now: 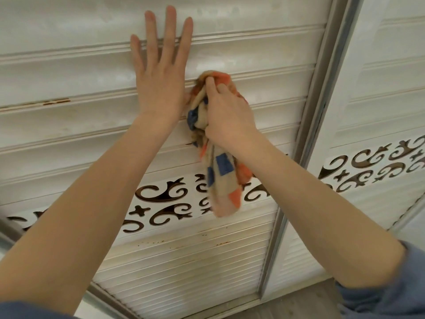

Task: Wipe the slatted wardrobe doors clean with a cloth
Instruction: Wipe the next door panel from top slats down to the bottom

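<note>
A white slatted wardrobe door (69, 72) fills the view, with wide slats above and fine slats below a carved scroll band (161, 196). My left hand (158, 72) lies flat on the slats, fingers straight and spread. Just to its right, my right hand (227, 116) grips a bunched beige cloth (220, 180) with orange and blue patches and presses its top end against a slat ridge. The rest of the cloth hangs down over the scroll band. Brown marks (56, 102) show on a slat edge at the left.
A grey metal frame strip (308, 125) divides this door from a second slatted door (379, 72) on the right, which carries its own scroll band. Small rusty specks (174, 242) dot the fine lower slats. Wood-look floor (303, 302) shows at the bottom.
</note>
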